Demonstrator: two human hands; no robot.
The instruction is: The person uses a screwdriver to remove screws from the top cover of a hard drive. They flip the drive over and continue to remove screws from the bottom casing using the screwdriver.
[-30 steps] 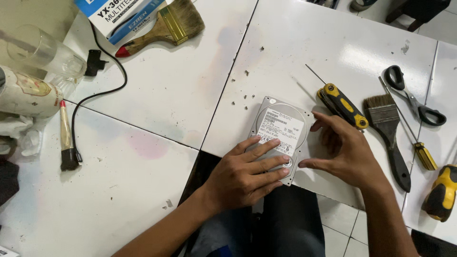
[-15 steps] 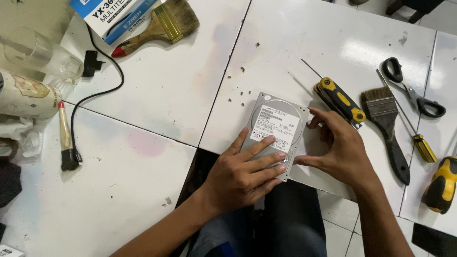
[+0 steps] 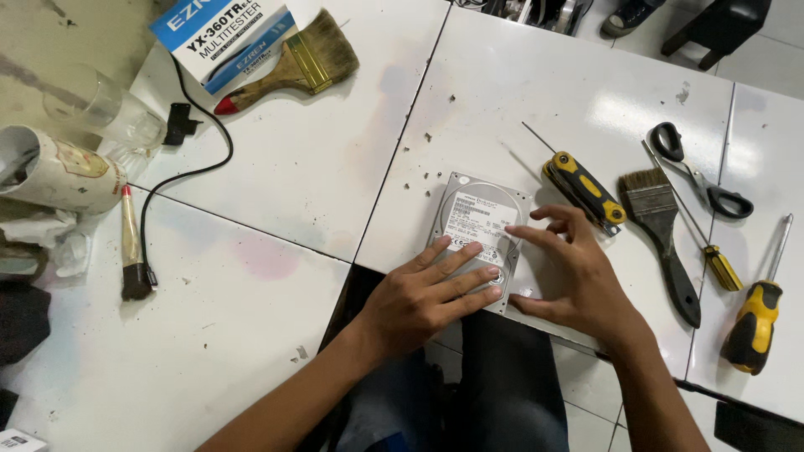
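On the white table [image 3: 276, 176] we are pinning a hard drive [image 3: 479, 219] near its front edge — left hand [image 3: 423, 297] flat on it, right hand [image 3: 578, 272] open alongside, fingertips touching — and a slip risks nudging it off.

White tables [image 3: 276, 167] stood pushed together, their tops scuffed and stained. On them lay a silver hard drive [image 3: 479, 219] near the front edge, a yellow-and-black folding key set [image 3: 584, 192], a dark paintbrush [image 3: 662, 238], scissors [image 3: 699, 180], two yellow-handled screwdrivers [image 3: 754, 322], a wooden-handled brush [image 3: 293, 63], a blue-and-white box [image 3: 224, 38], a clear glass [image 3: 105, 109], a black cable [image 3: 180, 180] and small loose screws [image 3: 427, 136]
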